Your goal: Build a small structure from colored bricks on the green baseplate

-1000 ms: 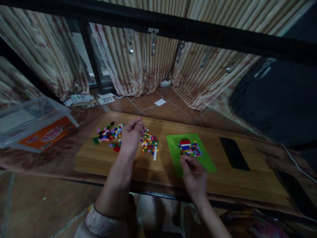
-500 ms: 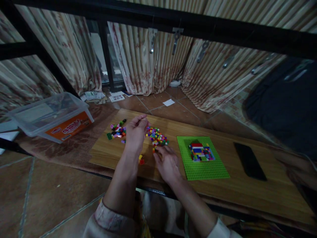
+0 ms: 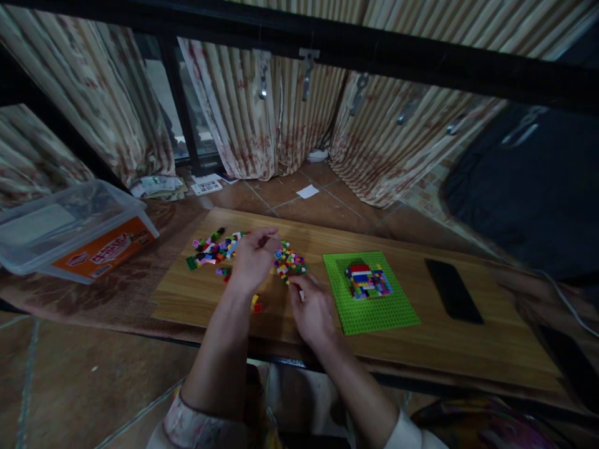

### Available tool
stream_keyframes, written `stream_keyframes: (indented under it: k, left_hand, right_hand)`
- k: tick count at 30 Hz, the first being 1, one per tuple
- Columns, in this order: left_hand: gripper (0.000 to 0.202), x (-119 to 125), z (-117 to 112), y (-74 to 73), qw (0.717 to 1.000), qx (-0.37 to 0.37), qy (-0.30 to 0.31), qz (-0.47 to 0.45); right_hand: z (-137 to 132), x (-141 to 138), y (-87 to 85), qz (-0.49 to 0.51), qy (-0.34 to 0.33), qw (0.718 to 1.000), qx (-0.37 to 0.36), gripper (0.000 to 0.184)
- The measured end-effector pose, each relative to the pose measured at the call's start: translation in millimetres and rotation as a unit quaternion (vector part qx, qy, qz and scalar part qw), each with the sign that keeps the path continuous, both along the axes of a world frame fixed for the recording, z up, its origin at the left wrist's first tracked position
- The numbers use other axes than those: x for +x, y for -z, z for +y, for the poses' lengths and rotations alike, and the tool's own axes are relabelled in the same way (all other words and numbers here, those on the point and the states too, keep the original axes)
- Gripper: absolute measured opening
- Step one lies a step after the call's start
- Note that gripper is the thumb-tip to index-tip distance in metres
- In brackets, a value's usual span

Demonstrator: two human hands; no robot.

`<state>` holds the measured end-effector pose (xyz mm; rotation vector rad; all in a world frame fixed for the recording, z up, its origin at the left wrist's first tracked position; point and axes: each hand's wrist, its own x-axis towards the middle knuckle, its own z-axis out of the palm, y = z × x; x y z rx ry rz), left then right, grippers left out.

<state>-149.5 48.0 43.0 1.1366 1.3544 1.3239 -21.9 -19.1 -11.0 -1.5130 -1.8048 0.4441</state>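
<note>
My left hand (image 3: 255, 260) hovers over the wooden board between two groups of small toy bricks, its fingers bent and drawn together. What its fingertips hold, if anything, is hidden. At the near edge of the right-hand brick pile (image 3: 291, 257), my right hand (image 3: 313, 310) has thumb and forefinger pinched close; a small pale spot shows between them, too small to name. More loose bricks (image 3: 213, 251) lie left of my left hand. Red and yellow bricks (image 3: 257, 307) sit below it. Right of my right hand, a multicoloured brick build (image 3: 367, 280) stands on a green baseplate (image 3: 337, 312).
A dark phone-like slab (image 3: 453, 290) lies right of the baseplate on the wooden board (image 3: 421, 349). A see-through plastic box (image 3: 105, 249) with an orange label stands at left. At the right edge, another person's arm (image 3: 533, 293) is blurred. Curtains hang behind.
The view has swung, so everything sits further left. My left hand has dropped slightly toward the bricks, and more of the left group shows. My right hand stays by the pile's near edge.
</note>
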Motion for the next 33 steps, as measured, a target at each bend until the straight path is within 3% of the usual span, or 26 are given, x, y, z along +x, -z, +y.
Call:
stream_keyframes:
  k: [3, 6, 10, 16, 21, 25, 33]
  left_hand:
    - [0.024, 17.4, -6.5, 6.3, 0.989, -0.002, 0.133, 0.070]
    - [0.025, 46.9, -20.7, 15.5, 0.961, -0.021, 0.263, 0.085]
    - [0.029, 84.2, -45.1, 29.0, 0.937, -0.066, 0.341, 0.046]
    - [0.015, 108.1, -64.0, 33.0, 0.919, -0.131, 0.370, -0.023]
    - [0.013, 122.3, -66.4, 34.7, 0.928, -0.127, 0.349, -0.036]
    - [0.013, 133.6, -71.8, 41.7, 0.936, -0.109, 0.331, -0.048]
    - [0.011, 154.2, -81.5, 47.8, 0.956, -0.117, 0.254, -0.089]
  right_hand:
    - [-11.2, 28.4, -10.9, 0.120, 0.051, 0.991, 0.012, 0.020]
    - [-24.2, 56.6, -17.6, 0.165, 0.080, 0.983, 0.015, 0.018]
    - [-42.2, 82.4, -16.0, 0.229, 0.099, 0.968, -0.019, 0.016]
    - [-60.5, 101.2, -4.6, 0.377, 0.160, 0.908, -0.086, 0.022]
    - [-62.8, 108.0, 2.9, 0.462, 0.192, 0.859, -0.111, 0.025]
    - [-61.8, 109.6, 2.3, 0.482, 0.213, 0.846, -0.083, 0.022]
    - [-59.0, 116.2, 8.5, 0.459, 0.240, 0.852, -0.074, 0.025]
